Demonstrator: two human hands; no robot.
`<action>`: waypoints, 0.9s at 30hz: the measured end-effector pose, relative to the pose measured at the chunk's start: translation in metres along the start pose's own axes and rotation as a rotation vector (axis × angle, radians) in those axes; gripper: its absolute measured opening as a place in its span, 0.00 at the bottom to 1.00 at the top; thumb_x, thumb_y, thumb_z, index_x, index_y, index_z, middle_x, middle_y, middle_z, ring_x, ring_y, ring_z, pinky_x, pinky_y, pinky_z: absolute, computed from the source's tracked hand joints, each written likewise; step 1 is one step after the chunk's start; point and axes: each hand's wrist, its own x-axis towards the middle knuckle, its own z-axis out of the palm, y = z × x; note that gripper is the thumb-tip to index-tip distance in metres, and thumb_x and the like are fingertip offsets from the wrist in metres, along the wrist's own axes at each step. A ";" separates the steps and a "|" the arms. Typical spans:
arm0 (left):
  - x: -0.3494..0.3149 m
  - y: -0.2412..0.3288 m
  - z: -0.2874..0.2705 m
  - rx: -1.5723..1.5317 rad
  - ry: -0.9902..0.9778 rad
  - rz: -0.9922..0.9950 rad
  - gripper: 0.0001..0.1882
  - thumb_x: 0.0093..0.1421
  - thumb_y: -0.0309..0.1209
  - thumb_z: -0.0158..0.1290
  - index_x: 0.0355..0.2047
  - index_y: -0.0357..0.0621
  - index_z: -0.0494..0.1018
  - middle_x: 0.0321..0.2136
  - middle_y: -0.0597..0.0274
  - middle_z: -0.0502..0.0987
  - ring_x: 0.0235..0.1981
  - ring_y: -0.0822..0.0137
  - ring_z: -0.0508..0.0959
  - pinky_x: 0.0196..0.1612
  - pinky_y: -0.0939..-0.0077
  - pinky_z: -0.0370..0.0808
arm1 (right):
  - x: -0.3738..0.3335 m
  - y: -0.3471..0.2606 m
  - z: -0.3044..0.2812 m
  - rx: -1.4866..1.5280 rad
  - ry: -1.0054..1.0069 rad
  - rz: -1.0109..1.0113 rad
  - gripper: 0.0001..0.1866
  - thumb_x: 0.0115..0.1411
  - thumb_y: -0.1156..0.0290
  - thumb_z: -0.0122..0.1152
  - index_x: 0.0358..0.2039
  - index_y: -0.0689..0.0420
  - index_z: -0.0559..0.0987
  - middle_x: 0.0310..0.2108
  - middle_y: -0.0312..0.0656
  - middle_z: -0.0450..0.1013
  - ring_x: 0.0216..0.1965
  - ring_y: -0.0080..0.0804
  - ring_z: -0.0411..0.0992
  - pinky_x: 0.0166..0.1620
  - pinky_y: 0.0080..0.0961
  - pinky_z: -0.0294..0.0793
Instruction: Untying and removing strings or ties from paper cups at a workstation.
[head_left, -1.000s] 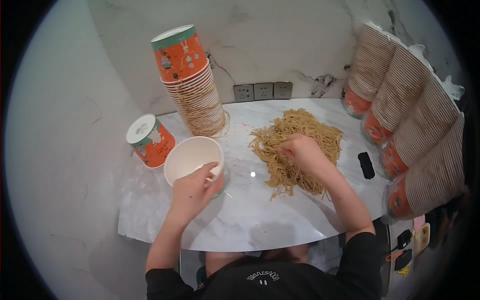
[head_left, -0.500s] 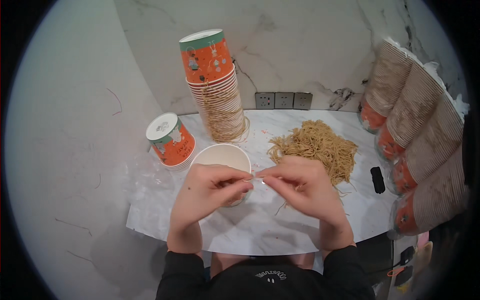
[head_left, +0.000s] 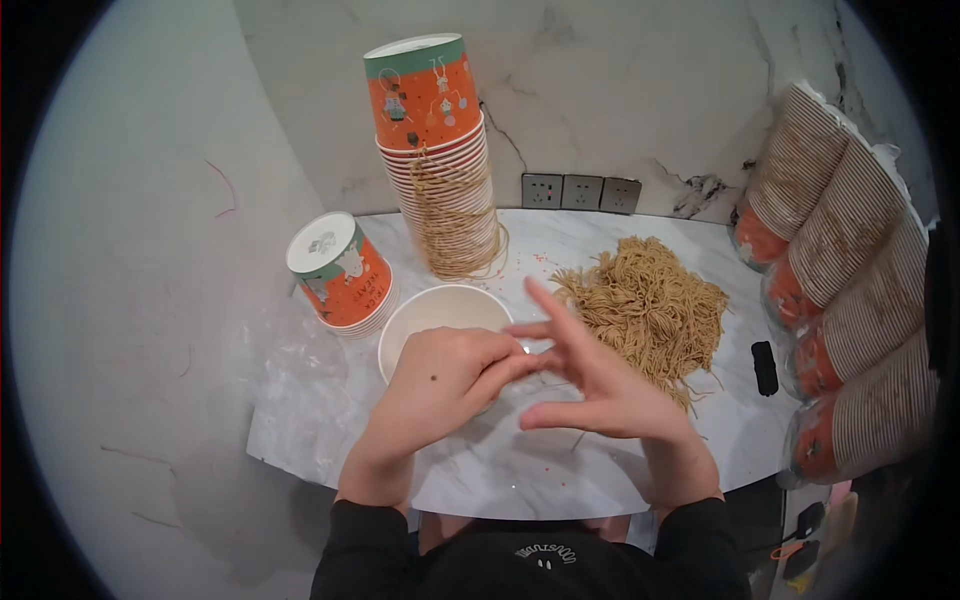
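My left hand [head_left: 452,378] is pinched shut over the front of a white-lined paper cup [head_left: 445,308]. Whatever sits between its thumb and fingertips is too small to make out. Close by on the right, my right hand [head_left: 610,392] is open, thumb and fingers spread, some of its fingertips meeting or overlapping those of the left. Beyond the right hand lies a heap of tan cords [head_left: 655,310]. Behind the cup rises a tall stack of upturned orange and green paper cups [head_left: 425,100], with tan cords hanging down its side.
A shorter upturned cup stack [head_left: 345,280] stands at the left, beside crumpled clear plastic [head_left: 300,385]. Several long bagged cup stacks [head_left: 860,230] lean along the right edge. A small black object [head_left: 764,368] lies near them. Wall sockets [head_left: 581,192] sit behind the marbled table [head_left: 480,490].
My right hand has gone from a pinch to spread fingers. My left hand, still pinched, has shifted slightly right. The view has also shifted a little.
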 end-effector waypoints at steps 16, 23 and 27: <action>0.004 -0.006 0.012 0.048 0.034 -0.205 0.14 0.66 0.36 0.53 0.28 0.41 0.79 0.23 0.55 0.78 0.24 0.53 0.78 0.27 0.64 0.70 | 0.004 -0.003 -0.007 -0.629 0.310 -0.184 0.07 0.60 0.75 0.62 0.40 0.56 0.83 0.35 0.41 0.76 0.37 0.41 0.71 0.42 0.33 0.71; 0.005 -0.018 0.033 0.409 -0.043 -0.106 0.16 0.58 0.40 0.62 0.27 0.39 0.76 0.23 0.51 0.78 0.26 0.51 0.79 0.30 0.62 0.73 | 0.001 -0.010 -0.035 -0.827 0.528 -0.218 0.04 0.54 0.73 0.70 0.31 0.54 0.86 0.27 0.36 0.76 0.35 0.37 0.69 0.40 0.31 0.69; 0.005 -0.042 0.049 0.559 -0.193 -0.184 0.15 0.57 0.36 0.61 0.37 0.39 0.74 0.28 0.46 0.79 0.30 0.46 0.80 0.35 0.55 0.74 | -0.001 -0.019 -0.038 -0.812 0.574 -0.194 0.03 0.52 0.72 0.71 0.29 0.54 0.86 0.25 0.35 0.75 0.33 0.32 0.66 0.38 0.28 0.67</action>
